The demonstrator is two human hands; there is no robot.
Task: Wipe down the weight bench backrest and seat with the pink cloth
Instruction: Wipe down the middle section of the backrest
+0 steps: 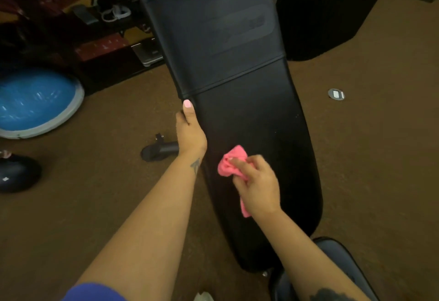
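Right fingers [240,165] curled round bunched pink cloth [231,161] on backrest [249,115]; left hand [190,129] gripping its edge.

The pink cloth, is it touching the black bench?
Touching. The head view shows the right hand pressing the bunched pink cloth against the backrest, with no gap visible.

A: Dim, warm cast. Black backrest [237,110] near crushed, lower part no detail, faint sheen up top.
B: Blur?
A: Right hand [257,182] motion-smeared, pink cloth [231,161] soft. Shelves [78,27] top left murky, unfocused.
B: Edges?
A: Wide-angle bend; blue dome [35,101] streaked with glare. Carpet [368,158] grainy, corners darker.
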